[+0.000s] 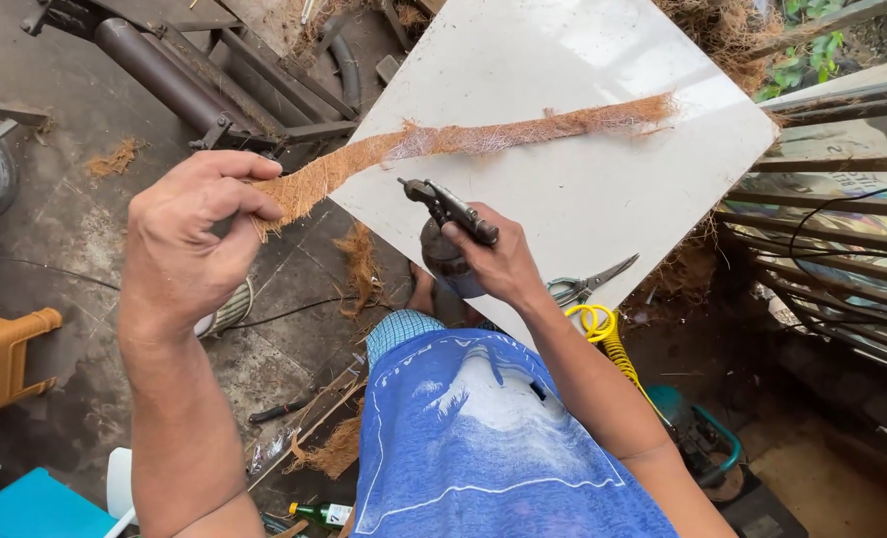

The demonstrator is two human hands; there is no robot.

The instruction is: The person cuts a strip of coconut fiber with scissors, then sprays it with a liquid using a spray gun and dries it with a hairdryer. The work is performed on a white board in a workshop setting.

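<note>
The left hand point(199, 234) is pinching one end of the coconut fibre strip point(483, 139), lying across the white board point(583, 199). The right hand point(498, 264) is gripping a spray gun point(448, 224). The thin strip could tear if pulled hard.

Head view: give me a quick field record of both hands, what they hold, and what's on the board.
left hand: left hand pinches one end of the coir strip
right hand: right hand grips a spray gun, nozzle toward the strip
strip: brown, fibrous, lying across the white board, its near end lifted off the edge
board: white, flat, set cornerwise
nearby: scissors on the board edge; yellow coiled hose below
</note>
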